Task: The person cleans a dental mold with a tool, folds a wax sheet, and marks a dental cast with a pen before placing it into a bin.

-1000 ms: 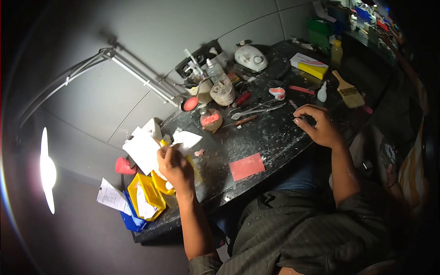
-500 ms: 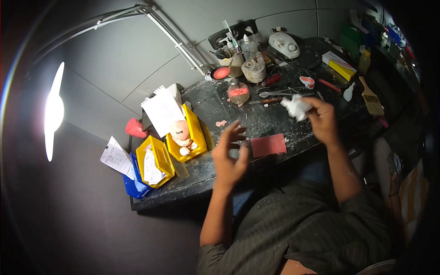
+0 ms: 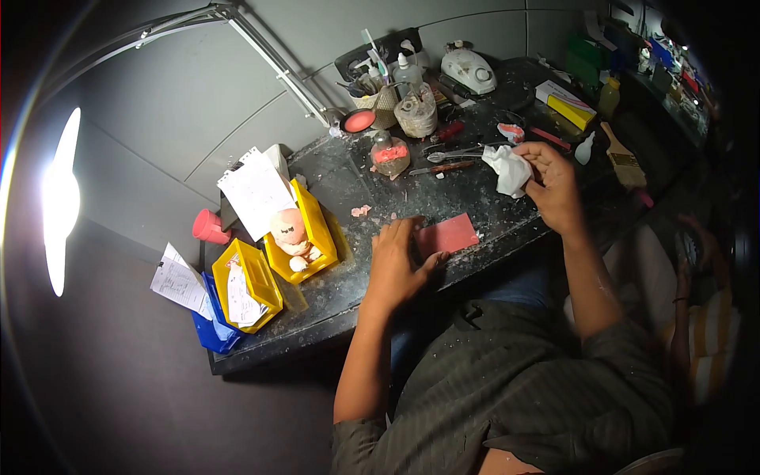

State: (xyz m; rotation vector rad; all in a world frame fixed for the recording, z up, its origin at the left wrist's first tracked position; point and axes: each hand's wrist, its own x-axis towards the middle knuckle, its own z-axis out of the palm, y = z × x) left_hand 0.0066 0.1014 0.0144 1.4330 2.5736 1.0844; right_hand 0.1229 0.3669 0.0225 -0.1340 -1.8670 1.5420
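Observation:
A flat pink wax sheet [image 3: 451, 233] lies on the black work table [image 3: 348, 186]. My left hand [image 3: 396, 257] is at its left end, with the fingertips at the far edge and the thumb at the near edge; the hand covers that corner. In my right hand [image 3: 552, 186] a crumpled white tissue [image 3: 507, 170] is pinched between thumb and fingers, raised over the table to the right of the sheet. Small pink scraps [image 3: 361, 210] lie beyond my left hand.
Yellow bins [image 3: 313, 229] with papers and plaster pieces stand at the left, near a lit lamp [image 3: 62, 202]. Behind are a glass burner jar [image 3: 389, 154], a crusted pot [image 3: 416, 115], metal tools [image 3: 447, 166] and a brush [image 3: 625, 162]. Another person's arm [image 3: 682, 293] shows at the right.
My left hand has come down onto the left end of the pink wax sheet, which has turned slightly. My right hand still holds the tissue, now spread a little wider. The view has shifted slightly.

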